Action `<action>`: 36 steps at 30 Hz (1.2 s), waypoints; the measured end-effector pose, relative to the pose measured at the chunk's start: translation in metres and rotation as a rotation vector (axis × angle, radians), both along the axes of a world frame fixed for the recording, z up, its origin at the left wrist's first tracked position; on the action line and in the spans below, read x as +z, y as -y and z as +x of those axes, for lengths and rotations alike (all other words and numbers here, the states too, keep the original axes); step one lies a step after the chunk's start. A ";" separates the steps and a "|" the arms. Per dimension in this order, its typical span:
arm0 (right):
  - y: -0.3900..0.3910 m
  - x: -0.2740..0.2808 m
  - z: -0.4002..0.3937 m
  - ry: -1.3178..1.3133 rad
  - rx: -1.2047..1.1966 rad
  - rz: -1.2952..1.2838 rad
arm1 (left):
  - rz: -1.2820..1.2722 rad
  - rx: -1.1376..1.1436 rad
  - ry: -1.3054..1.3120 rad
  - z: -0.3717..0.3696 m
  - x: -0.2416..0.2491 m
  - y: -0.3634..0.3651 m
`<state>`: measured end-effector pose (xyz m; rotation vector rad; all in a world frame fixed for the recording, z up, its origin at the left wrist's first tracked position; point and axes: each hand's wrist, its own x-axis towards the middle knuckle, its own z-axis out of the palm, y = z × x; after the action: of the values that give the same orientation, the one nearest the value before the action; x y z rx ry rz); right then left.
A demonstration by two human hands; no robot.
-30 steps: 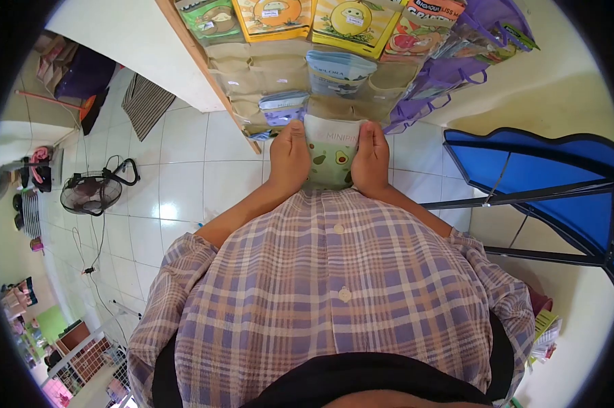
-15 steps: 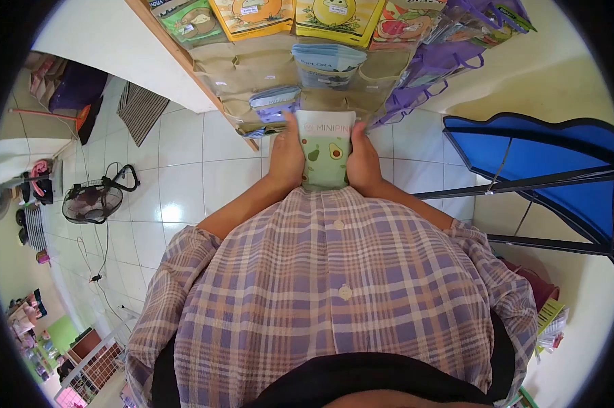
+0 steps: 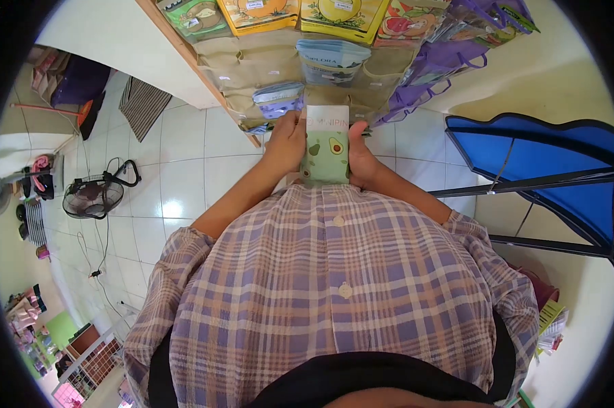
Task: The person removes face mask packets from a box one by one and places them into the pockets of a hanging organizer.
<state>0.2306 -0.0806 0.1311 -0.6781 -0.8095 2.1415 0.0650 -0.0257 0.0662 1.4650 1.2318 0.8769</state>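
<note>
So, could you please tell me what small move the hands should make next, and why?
Perhaps settle the right hand more firmly, laying its thumb on the avocado-print pack: that thumb sticks out beside the pack's edge, while the left hand is at the opposite edge.

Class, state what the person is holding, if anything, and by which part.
The avocado-print packet, by its side edges: left hand at the left edge, right hand along the right.

Beige cloth pocket organiser (image 3: 246, 62): flat yellow packet (image 3: 342, 20), flat orange packet (image 3: 258, 15), pale-blue packets (image 3: 331, 58) in pockets | glossy white-tiled floor (image 3: 184, 170): round black fan (image 3: 93, 197), dark striped mat (image 3: 144, 107), black cable (image 3: 95, 274)
</note>
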 end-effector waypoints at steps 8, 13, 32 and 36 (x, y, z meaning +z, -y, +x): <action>-0.032 0.000 -0.008 -0.133 0.237 -0.116 | 0.705 -0.458 -0.170 -0.043 0.162 -0.022; -0.041 -0.021 -0.008 -0.157 0.441 -0.071 | 0.942 -0.854 -1.023 -0.025 0.176 -0.012; -0.024 -0.028 -0.004 -0.223 0.397 0.139 | 1.023 -1.087 -1.169 -0.012 0.165 -0.017; -0.020 -0.038 -0.002 -0.223 0.356 0.140 | 1.008 -1.092 -1.150 -0.011 0.166 -0.019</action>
<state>0.2281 -0.0603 0.0934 -0.2277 -1.0040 2.3935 0.0542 -0.0064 0.2326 3.2099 0.3390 -0.3171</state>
